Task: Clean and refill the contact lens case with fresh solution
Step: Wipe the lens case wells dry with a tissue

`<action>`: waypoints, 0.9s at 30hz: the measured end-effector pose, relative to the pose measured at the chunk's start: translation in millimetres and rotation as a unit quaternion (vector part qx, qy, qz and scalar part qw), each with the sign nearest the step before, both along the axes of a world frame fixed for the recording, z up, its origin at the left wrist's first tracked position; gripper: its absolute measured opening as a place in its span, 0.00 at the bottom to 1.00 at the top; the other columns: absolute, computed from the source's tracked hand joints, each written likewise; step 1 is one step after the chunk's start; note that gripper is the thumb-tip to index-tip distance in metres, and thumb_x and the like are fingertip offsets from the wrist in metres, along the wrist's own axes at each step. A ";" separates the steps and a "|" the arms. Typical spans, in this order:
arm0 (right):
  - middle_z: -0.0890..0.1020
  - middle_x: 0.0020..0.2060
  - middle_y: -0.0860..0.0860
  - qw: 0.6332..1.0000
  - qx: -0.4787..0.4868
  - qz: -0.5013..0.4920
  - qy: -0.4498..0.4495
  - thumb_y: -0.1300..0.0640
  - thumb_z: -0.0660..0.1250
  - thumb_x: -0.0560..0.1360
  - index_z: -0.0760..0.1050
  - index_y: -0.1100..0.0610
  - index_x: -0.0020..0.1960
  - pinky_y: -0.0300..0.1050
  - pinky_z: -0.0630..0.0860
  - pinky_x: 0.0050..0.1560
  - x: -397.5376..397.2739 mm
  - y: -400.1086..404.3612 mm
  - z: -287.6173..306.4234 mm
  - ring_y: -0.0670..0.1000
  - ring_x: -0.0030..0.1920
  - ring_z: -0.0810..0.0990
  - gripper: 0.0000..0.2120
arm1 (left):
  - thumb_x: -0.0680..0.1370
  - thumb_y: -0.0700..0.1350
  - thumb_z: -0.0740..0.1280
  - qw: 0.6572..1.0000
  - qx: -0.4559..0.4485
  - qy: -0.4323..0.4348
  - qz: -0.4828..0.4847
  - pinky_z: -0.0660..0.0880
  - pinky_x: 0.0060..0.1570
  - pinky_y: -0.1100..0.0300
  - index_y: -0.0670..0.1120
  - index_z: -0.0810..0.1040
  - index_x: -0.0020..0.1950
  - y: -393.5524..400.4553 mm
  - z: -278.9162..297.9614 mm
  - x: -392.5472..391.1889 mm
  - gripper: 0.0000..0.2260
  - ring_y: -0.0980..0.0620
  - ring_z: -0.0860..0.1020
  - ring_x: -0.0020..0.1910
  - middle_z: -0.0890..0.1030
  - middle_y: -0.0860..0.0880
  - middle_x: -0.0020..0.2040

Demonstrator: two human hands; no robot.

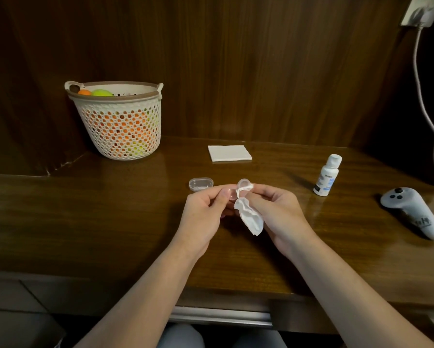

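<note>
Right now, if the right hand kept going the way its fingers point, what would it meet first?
The right hand, pinching crumpled white tissue, points left toward the small clear lens case; just beyond is the left hand. Depth is hard to judge.

A white perforated basket holding orange and yellow-green balls stands at the back left of the wooden worktop. A grey handheld controller lies at the right edge. A white cable hangs from a wall socket.
</note>
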State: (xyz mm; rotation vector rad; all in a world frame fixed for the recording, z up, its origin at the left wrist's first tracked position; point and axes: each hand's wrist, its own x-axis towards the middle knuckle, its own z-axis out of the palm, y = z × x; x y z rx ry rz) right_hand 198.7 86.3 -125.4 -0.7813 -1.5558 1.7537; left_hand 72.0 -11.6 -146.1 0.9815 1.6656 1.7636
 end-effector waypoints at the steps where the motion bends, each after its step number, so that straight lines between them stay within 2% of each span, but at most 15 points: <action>1: 0.91 0.47 0.50 1.000 0.002 0.003 -0.003 0.60 0.80 0.76 0.90 0.45 0.47 0.40 0.85 0.44 0.5 1.5 1.0 0.49 0.49 0.91 0.09 | 0.86 0.46 0.64 1.000 -0.002 0.001 0.001 0.82 0.62 0.49 0.54 0.86 0.63 0.0 0.2 0.2 0.12 0.57 0.84 0.58 0.88 0.58 0.56; 5: 0.91 0.49 0.52 1.000 -0.007 0.008 -0.001 0.60 0.81 0.75 0.91 0.46 0.50 0.44 0.86 0.47 2.3 2.7 -0.1 0.52 0.52 0.91 0.09 | 0.86 0.46 0.64 1.000 -0.001 -0.002 -0.006 0.82 0.63 0.45 0.51 0.86 0.64 -0.4 0.8 1.9 0.12 0.54 0.85 0.58 0.88 0.55 0.56; 9: 0.91 0.51 0.54 0.998 -0.050 0.029 0.029 0.56 0.81 0.70 0.90 0.50 0.50 0.45 0.87 0.46 5.2 1.9 -3.4 0.54 0.51 0.91 0.09 | 0.86 0.46 0.64 1.000 0.006 0.003 -0.010 0.82 0.62 0.47 0.50 0.86 0.64 -1.1 0.7 1.3 0.12 0.54 0.85 0.57 0.88 0.55 0.55; 14: 0.91 0.51 0.53 1.000 -0.020 0.020 0.004 0.56 0.80 0.76 0.90 0.50 0.51 0.47 0.87 0.48 7.8 4.3 -5.4 0.54 0.52 0.91 0.05 | 0.86 0.45 0.64 0.999 0.013 0.034 -0.020 0.83 0.57 0.54 0.49 0.86 0.64 -0.6 -1.5 0.9 0.12 0.55 0.86 0.56 0.89 0.55 0.54; 18: 0.91 0.49 0.52 1.000 -0.007 -0.003 -0.001 0.56 0.80 0.76 0.91 0.49 0.50 0.45 0.87 0.46 7.6 4.0 -9.3 0.52 0.51 0.91 0.04 | 0.86 0.44 0.64 0.999 0.014 0.050 -0.018 0.83 0.53 0.59 0.50 0.86 0.63 0.3 -2.0 1.0 0.12 0.56 0.86 0.54 0.89 0.56 0.52; 22: 0.91 0.50 0.51 1.000 -0.020 0.007 0.000 0.55 0.81 0.74 0.90 0.49 0.53 0.48 0.88 0.50 9.0 4.9 -10.2 0.51 0.52 0.91 0.08 | 0.86 0.45 0.64 0.999 0.012 0.039 -0.017 0.83 0.55 0.56 0.49 0.86 0.64 0.0 -0.6 1.9 0.12 0.55 0.86 0.54 0.89 0.55 0.53; 27: 0.91 0.45 0.46 0.998 0.040 -0.036 -0.043 0.57 0.80 0.76 0.90 0.48 0.51 0.39 0.84 0.43 14.3 5.6 -4.6 0.46 0.47 0.90 0.06 | 0.85 0.45 0.66 0.999 0.008 0.050 -0.007 0.83 0.52 0.58 0.49 0.86 0.63 1.2 -0.7 3.0 0.11 0.55 0.86 0.52 0.88 0.56 0.51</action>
